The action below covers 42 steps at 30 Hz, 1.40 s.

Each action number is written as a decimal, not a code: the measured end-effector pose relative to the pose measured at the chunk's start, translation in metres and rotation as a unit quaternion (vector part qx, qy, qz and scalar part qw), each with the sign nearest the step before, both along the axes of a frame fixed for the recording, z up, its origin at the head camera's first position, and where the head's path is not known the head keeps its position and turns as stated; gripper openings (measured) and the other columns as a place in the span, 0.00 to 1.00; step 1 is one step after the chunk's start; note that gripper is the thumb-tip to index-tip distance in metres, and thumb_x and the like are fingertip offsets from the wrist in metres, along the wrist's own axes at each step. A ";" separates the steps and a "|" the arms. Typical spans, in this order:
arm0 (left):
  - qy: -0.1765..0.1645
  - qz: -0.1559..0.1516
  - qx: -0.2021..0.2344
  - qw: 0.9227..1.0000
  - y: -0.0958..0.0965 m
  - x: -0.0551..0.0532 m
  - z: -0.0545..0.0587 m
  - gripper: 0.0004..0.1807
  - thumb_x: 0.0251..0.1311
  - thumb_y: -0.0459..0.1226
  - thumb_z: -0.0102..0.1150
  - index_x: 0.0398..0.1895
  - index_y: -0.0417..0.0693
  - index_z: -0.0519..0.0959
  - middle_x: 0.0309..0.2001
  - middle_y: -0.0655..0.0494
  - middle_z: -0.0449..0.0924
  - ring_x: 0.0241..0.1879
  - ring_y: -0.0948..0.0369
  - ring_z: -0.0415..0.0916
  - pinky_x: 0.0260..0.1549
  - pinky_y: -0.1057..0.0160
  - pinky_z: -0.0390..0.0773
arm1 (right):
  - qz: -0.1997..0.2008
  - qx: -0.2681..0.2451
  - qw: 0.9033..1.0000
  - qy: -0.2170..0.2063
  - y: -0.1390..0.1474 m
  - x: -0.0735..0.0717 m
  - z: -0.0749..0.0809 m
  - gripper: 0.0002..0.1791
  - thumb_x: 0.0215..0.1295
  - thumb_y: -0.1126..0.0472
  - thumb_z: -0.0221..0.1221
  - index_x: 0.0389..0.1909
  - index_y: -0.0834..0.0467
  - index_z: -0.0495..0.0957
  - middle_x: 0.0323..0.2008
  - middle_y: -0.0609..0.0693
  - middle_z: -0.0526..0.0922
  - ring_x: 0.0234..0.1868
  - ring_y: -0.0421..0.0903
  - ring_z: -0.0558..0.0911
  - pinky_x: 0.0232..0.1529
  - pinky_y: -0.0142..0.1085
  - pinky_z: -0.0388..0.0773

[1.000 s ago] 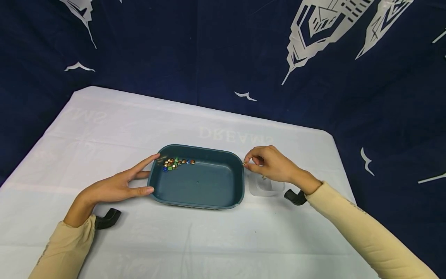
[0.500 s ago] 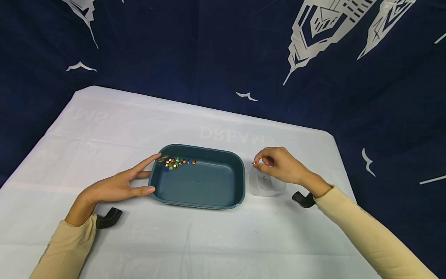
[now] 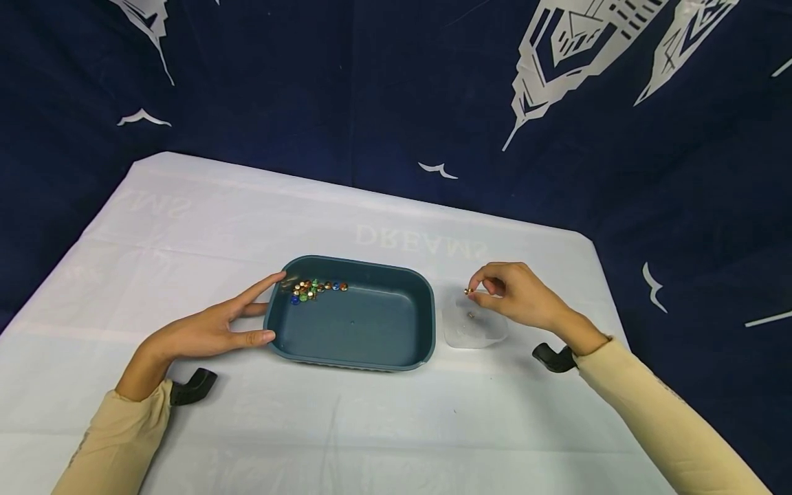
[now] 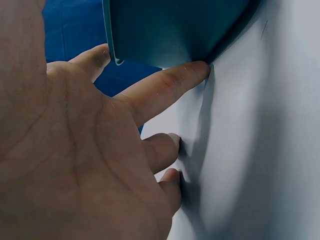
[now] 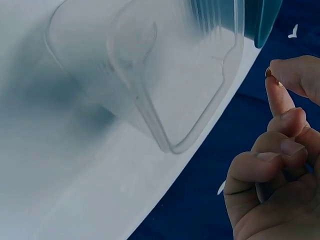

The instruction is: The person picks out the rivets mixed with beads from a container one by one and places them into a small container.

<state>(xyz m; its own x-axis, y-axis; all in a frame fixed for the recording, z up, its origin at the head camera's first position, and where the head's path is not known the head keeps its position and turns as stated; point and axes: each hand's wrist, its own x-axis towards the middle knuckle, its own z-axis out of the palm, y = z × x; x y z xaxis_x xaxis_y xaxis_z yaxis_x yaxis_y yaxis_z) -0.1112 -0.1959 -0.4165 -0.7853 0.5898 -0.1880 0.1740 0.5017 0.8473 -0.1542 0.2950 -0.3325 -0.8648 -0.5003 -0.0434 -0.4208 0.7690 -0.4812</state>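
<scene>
My left hand (image 3: 207, 333) touches the left end of the blue-green plastic tray (image 3: 361, 333) with spread, straight fingers. The left wrist view shows fingertips against the tray's outer wall (image 4: 165, 32). Inside the tray, small shiny beads (image 3: 303, 292) in gold, green, blue and amber lie bunched toward the far left corner. Between thumb and index finger, my right hand (image 3: 520, 295) pinches a small gold bead (image 5: 269, 73), mostly covered by the fingertips. It hovers over the far edge of a clear plastic container (image 3: 476, 338), where another small gold piece (image 3: 471, 315) is visible.
A white cloth (image 3: 396, 426) covers the table, and a dark blue patterned curtain (image 3: 278, 103) hangs behind it. The clear container stands just right of the tray. Black curved pieces (image 3: 193, 388) stick out at both wrists.
My right hand has moved right, from beside the tray's right rim to over the clear container, still pinching the gold bead. The left hand and the tray stay put.
</scene>
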 end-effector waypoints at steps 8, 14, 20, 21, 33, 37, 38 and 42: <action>0.001 0.000 -0.002 1.000 0.000 0.000 0.002 0.50 0.68 0.49 0.62 0.80 0.76 0.38 0.77 0.37 0.53 0.71 0.38 0.63 0.58 0.25 0.60 | -0.014 0.009 1.000 -0.001 0.009 0.004 0.001 0.04 0.63 0.60 0.68 0.34 0.55 0.84 0.22 0.42 0.67 0.25 0.40 0.66 0.29 0.32 0.64; 0.003 0.000 -0.003 1.000 0.000 0.000 0.001 0.50 0.68 0.49 0.62 0.80 0.76 0.38 0.77 0.37 0.55 0.71 0.38 0.63 0.58 0.24 0.60 | -0.019 0.011 1.000 -0.002 0.013 0.006 -0.001 0.03 0.62 0.61 0.68 0.33 0.55 0.83 0.22 0.42 0.66 0.25 0.40 0.66 0.29 0.31 0.64; 0.005 0.001 -0.005 1.000 0.000 0.000 0.001 0.50 0.67 0.49 0.62 0.80 0.77 0.38 0.76 0.37 0.55 0.71 0.38 0.64 0.58 0.24 0.60 | -0.019 0.008 1.000 -0.002 0.013 0.006 -0.001 0.03 0.61 0.62 0.68 0.33 0.54 0.84 0.22 0.42 0.67 0.25 0.40 0.67 0.29 0.31 0.64; 0.004 0.001 -0.005 1.000 0.001 0.000 0.001 0.50 0.67 0.49 0.62 0.80 0.77 0.38 0.76 0.37 0.55 0.71 0.38 0.64 0.58 0.24 0.60 | -0.019 0.008 1.000 -0.003 0.013 0.006 -0.001 0.03 0.61 0.62 0.68 0.33 0.55 0.84 0.22 0.42 0.67 0.25 0.40 0.67 0.29 0.31 0.64; 0.003 0.000 0.001 1.000 0.000 0.000 0.000 0.50 0.67 0.49 0.62 0.80 0.76 0.38 0.78 0.39 0.51 0.71 0.39 0.63 0.59 0.25 0.60 | -0.003 0.004 1.000 -0.005 0.006 0.002 -0.002 0.03 0.61 0.64 0.67 0.34 0.53 0.84 0.22 0.43 0.67 0.25 0.39 0.66 0.29 0.31 0.64; 0.002 -0.001 0.003 1.000 0.000 -0.001 -0.001 0.50 0.67 0.49 0.62 0.80 0.76 0.38 0.79 0.40 0.50 0.71 0.38 0.63 0.59 0.25 0.60 | -0.001 0.002 1.000 -0.005 0.003 0.000 -0.001 0.06 0.61 0.66 0.67 0.34 0.51 0.84 0.22 0.43 0.67 0.25 0.40 0.66 0.29 0.31 0.63; 0.001 -0.001 0.002 1.000 0.000 -0.001 -0.001 0.50 0.67 0.49 0.62 0.80 0.76 0.38 0.78 0.40 0.50 0.71 0.38 0.63 0.59 0.25 0.60 | -0.001 0.000 1.000 -0.005 0.003 -0.001 -0.001 0.06 0.61 0.67 0.67 0.34 0.52 0.84 0.22 0.43 0.67 0.25 0.40 0.66 0.29 0.31 0.63; 0.002 0.001 0.000 1.000 0.000 -0.001 0.000 0.50 0.67 0.49 0.62 0.80 0.77 0.38 0.79 0.40 0.50 0.71 0.38 0.63 0.58 0.24 0.60 | 0.000 0.000 1.000 -0.004 0.001 -0.002 0.000 0.05 0.61 0.66 0.67 0.34 0.53 0.84 0.22 0.43 0.67 0.24 0.39 0.66 0.28 0.31 0.63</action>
